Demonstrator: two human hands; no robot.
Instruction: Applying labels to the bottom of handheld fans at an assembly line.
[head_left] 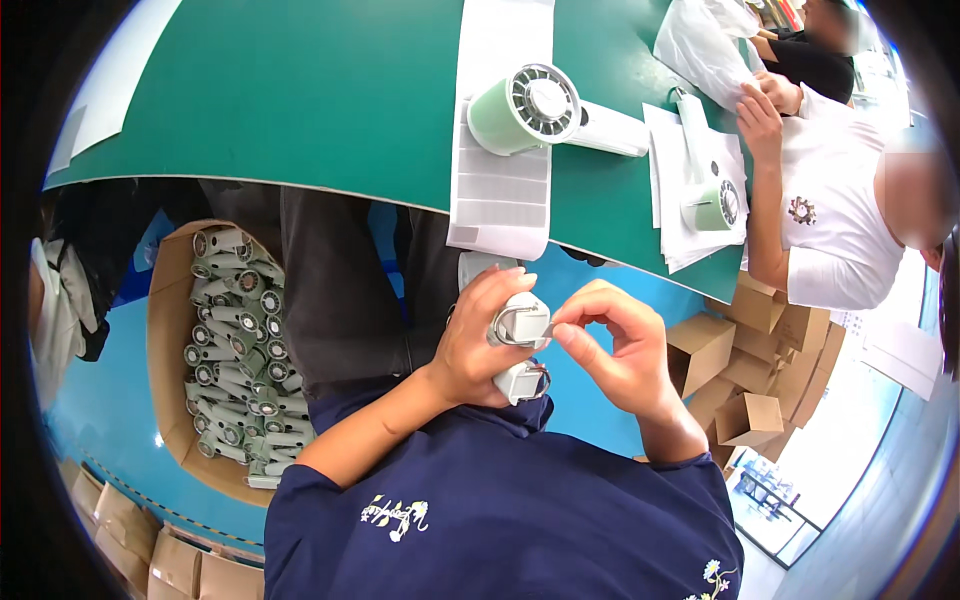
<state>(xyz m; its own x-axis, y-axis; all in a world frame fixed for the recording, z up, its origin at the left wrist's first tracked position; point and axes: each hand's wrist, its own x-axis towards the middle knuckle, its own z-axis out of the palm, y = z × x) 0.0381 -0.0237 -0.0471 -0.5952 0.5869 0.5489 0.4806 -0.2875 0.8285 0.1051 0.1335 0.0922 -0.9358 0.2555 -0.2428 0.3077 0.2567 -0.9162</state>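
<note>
My left hand [468, 340] is wrapped around two pale handheld fans, held side by side in front of my chest. The end of the upper fan [523, 322] faces up and has a metal loop across it; the lower fan [520, 383] shows a similar loop. Most of both bodies is hidden by my fingers. Close to the upper fan's end, my right hand [622, 345] pinches thumb and forefinger together at the loop. Whatever lies between those fingertips is too small to make out.
A green table [300, 100] carries a label sheet [500, 200], a green-and-white handheld fan [545, 110] and another fan [712, 200] on papers. At left stands a carton [170, 340] full of fans. Empty cardboard boxes [750, 420] sit right; a co-worker [830, 200] handles a white bag.
</note>
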